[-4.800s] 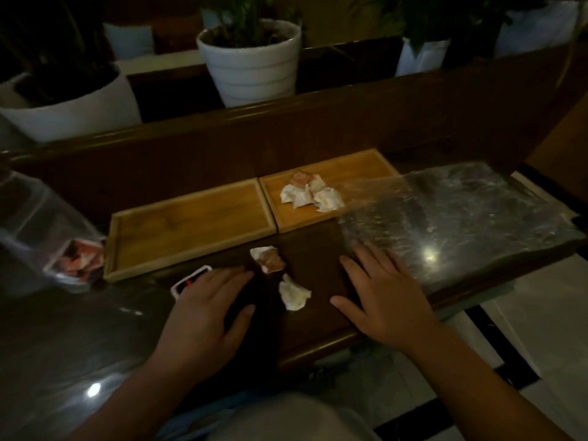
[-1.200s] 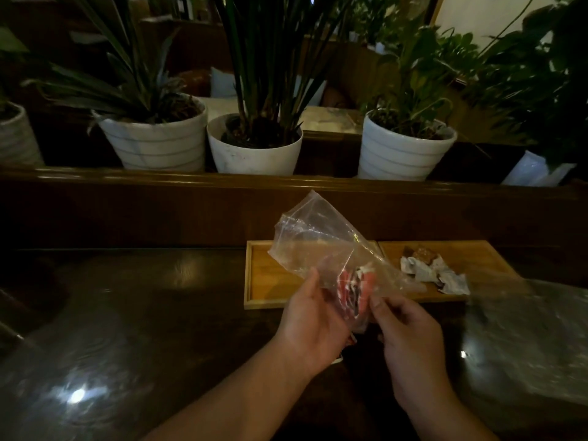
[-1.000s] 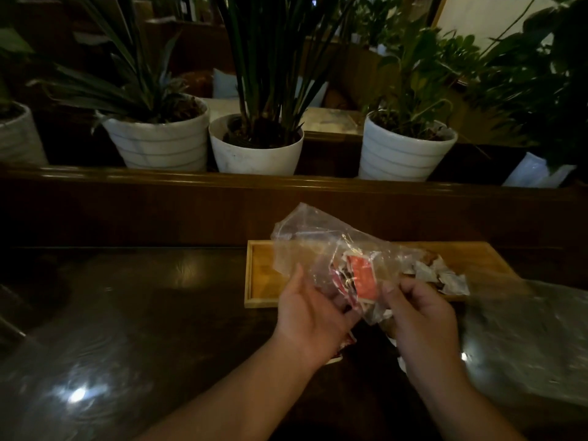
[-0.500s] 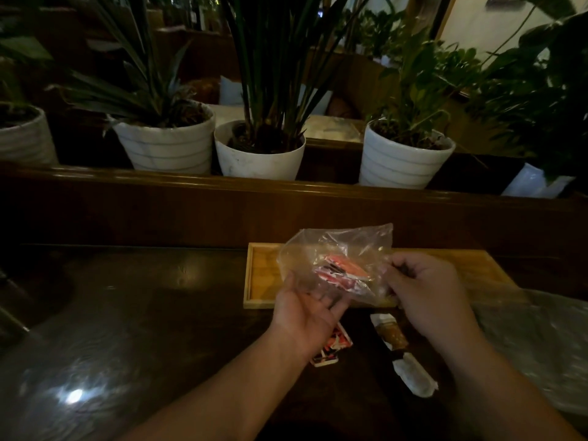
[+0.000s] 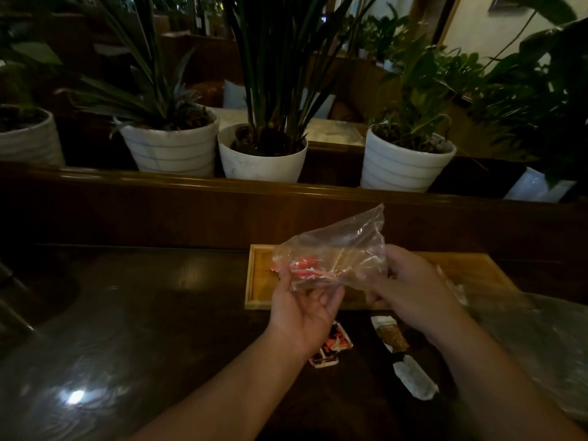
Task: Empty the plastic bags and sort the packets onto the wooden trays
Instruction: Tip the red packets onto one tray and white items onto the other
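- Left hand (image 5: 304, 308) palm-up, fingers curled loosely under the near-left end of a clear crumpled plastic bag (image 5: 334, 254), gripping its lower edge.
- Right hand (image 5: 413, 291) closed on the right end of the same bag, knuckles toward the camera, bag held off the dark glossy wooden surface (image 5: 143, 313).
- Inside the bag, just above the left hand's fingertips, a cluster of red-and-white packets (image 5: 307, 268), bunched at the lower left end; number not clear.
- Bag's free corner sticking up and to the right, above the right hand.
- Beyond both hands, a light wooden rectangular tray (image 5: 259, 281) lying flat on the surface, partly hidden by the bag and hands.
- Farther right, past the right hand, a second light wooden tray (image 5: 471, 268) touching the first, with a few pale wrapped packets (image 5: 453, 286) just visible at the right hand's far side.
- Below the left wrist, flat on the surface, a red, black and white square packet (image 5: 332, 345), partly covered by the wrist.
- Below the right hand, a clear-wrapped brown packet (image 5: 391, 334), and nearer the camera a pale white wrapped packet (image 5: 415, 380), both on the surface, close together.
- To the right of the right forearm, a large flattened clear plastic sheet or bag (image 5: 541, 342) spread on the surface.
- Far behind the hands, past a dark wooden ledge (image 5: 191, 183), white ribbed plant pots (image 5: 171, 148) in a row.
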